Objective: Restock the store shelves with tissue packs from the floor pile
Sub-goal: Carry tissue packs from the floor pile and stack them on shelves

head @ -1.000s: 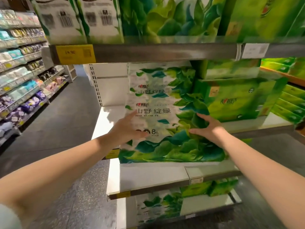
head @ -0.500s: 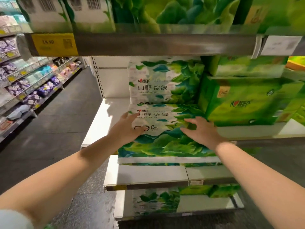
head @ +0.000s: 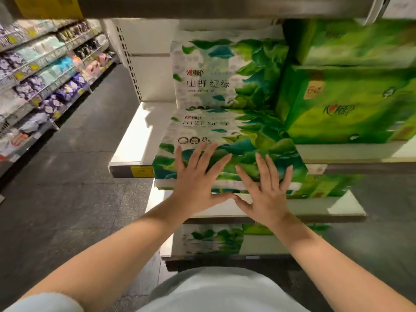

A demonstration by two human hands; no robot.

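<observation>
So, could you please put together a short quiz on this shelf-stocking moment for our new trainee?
1. True or false: both hands lie flat, fingers spread, on the front tissue pack printed with green leaves.
2. What stands right behind that pack? A) a matching leaf-print tissue pack B) a glass bottle C) a cardboard crate
3. On which side of the leaf-print packs do the plain bright green tissue packs stand?

Key
1. True: the left hand and right hand press it with straight fingers.
2. A: the rear leaf-print tissue pack.
3. The right.
</observation>
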